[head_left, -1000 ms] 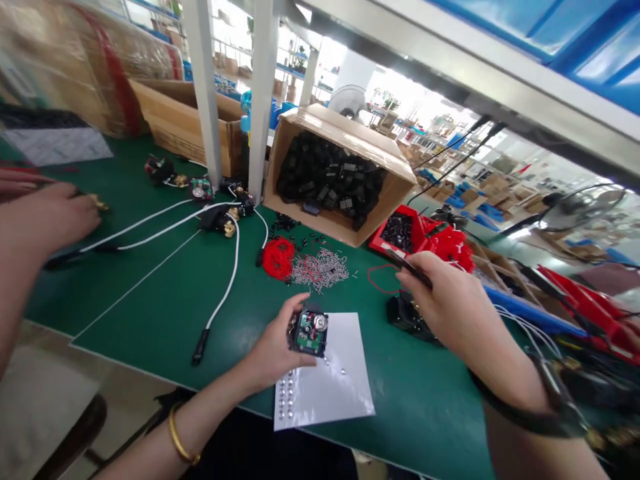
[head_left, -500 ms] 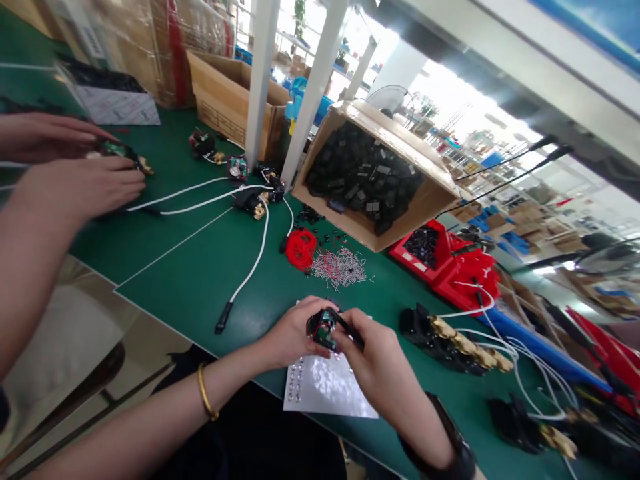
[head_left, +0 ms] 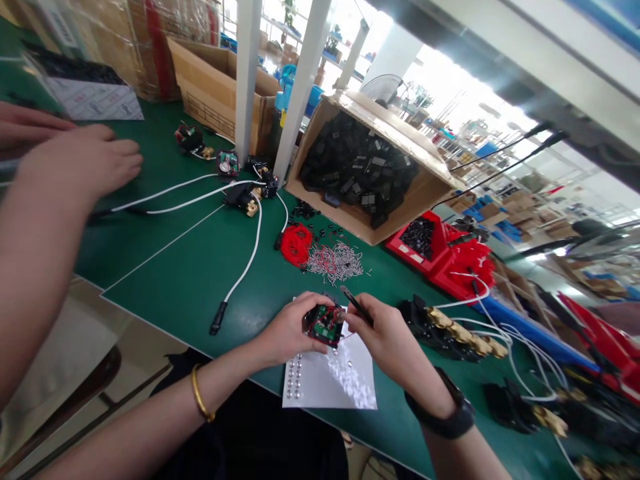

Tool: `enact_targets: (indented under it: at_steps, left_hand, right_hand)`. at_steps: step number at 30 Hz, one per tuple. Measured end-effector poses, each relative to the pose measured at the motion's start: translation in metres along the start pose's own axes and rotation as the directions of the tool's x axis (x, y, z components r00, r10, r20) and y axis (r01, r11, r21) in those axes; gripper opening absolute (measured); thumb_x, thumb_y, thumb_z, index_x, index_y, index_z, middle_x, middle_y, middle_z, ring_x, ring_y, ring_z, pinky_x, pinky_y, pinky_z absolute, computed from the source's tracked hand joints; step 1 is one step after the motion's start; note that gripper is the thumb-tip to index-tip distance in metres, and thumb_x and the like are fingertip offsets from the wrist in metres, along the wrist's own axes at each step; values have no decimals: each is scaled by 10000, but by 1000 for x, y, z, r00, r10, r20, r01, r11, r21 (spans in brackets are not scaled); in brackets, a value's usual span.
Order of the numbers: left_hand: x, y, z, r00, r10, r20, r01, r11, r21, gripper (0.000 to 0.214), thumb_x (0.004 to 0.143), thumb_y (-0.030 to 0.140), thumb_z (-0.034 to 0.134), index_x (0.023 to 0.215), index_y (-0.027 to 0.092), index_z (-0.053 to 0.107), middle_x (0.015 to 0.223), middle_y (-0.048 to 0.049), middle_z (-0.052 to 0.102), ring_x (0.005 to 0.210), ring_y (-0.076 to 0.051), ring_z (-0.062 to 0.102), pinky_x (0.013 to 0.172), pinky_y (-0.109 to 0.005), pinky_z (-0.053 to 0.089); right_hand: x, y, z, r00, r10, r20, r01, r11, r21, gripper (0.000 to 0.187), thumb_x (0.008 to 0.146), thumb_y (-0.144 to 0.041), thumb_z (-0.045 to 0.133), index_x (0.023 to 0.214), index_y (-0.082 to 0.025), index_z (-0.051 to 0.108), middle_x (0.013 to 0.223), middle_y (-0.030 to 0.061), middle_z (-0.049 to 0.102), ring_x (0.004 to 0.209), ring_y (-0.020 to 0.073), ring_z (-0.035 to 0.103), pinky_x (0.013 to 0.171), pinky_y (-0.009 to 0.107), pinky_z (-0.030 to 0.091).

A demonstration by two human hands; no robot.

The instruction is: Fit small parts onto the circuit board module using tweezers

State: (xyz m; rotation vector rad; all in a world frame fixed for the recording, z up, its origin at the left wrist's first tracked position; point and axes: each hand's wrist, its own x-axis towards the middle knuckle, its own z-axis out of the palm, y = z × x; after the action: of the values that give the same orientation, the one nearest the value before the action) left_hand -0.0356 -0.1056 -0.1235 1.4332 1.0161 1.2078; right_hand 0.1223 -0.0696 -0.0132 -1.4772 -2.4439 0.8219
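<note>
My left hand (head_left: pixel 295 325) is closed around a small black housing (head_left: pixel 309 325) with its open side up, showing a green circuit board (head_left: pixel 324 324) and thin red wires. To the right of it, my right hand (head_left: pixel 383 333) is closed on a slim black tool (head_left: pixel 359 307), its flat end sticking out past the fingers; its exact kind is unclear. The thumb and fingertip of that hand pinch at the board's right edge, where small details are blurred. Under both hands lies a shiny white sheet (head_left: pixel 327 387) with rows of small clear round pieces along its left side.
Beyond the sheet lie screws (head_left: pixel 340 262), a red wire coil (head_left: pixel 296 245) and a tilted carton (head_left: pixel 345 223) of black parts. Red bins (head_left: pixel 420 260) and brass-fitted black units (head_left: pixel 450 330) stand right. A white cable (head_left: pixel 253 270) and a co-worker's hand (head_left: pixel 85 160) are left.
The housing has turned so its board and red wires face up more. My right hand has shifted slightly right, and the tool now points up and away. The co-worker's hands moved left.
</note>
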Motion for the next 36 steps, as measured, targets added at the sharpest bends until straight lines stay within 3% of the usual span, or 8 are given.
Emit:
enact_targets:
  at_steps: [8, 14, 19, 26, 36]
  left_hand:
    - [0, 6, -1, 999, -31, 18, 31, 999, 16, 613, 535, 99, 800, 1076, 231, 543, 1105, -27, 533, 1057, -225, 503, 943, -378, 382]
    - [1, 3, 0, 1000, 1, 15, -2, 1000, 29, 649, 539, 163, 818, 1117, 250, 536, 1133, -35, 526, 1075, -239, 495, 958, -399, 375]
    - [3, 1, 0, 999, -11, 34, 10, 1000, 13, 626, 540, 214, 830, 1101, 244, 554, 1133, -37, 528, 1067, -238, 504, 945, -391, 389]
    - [4, 5, 0, 998, -51, 26, 50, 999, 17, 602, 506, 185, 837, 1047, 237, 577, 1095, -27, 547, 1044, -239, 518, 917, -384, 406]
    - [3, -4, 1, 1000, 24, 9, -24, 1000, 0, 639, 530, 205, 840, 1100, 247, 555, 1119, -32, 541, 1076, -236, 499, 933, -378, 390]
  right_hand:
    - [5, 5, -3, 1000, 7, 23, -7, 1000, -5, 113, 802, -202, 486, 691, -188, 474, 616, -12, 533, 576, 140, 473, 546, 253, 312]
    - [-4, -6, -4, 999, -7, 37, 4, 996, 84, 130, 798, -185, 490, 676, -191, 448, 611, -25, 508, 567, 126, 451, 532, 241, 297]
    - [-9, -17, -5, 999, -33, 43, 30, 998, 60, 141, 798, -185, 477, 665, -196, 433, 592, -28, 486, 550, 125, 418, 519, 245, 266]
    - [-10, -16, -7, 999, -32, 41, 29, 997, 75, 151, 805, -173, 488, 667, -194, 430, 603, -28, 486, 562, 124, 422, 530, 248, 264]
    - [-14, -20, -8, 998, -36, 50, 31, 996, 88, 149, 810, -144, 509, 684, -190, 444, 635, -29, 501, 583, 122, 432, 543, 242, 282]
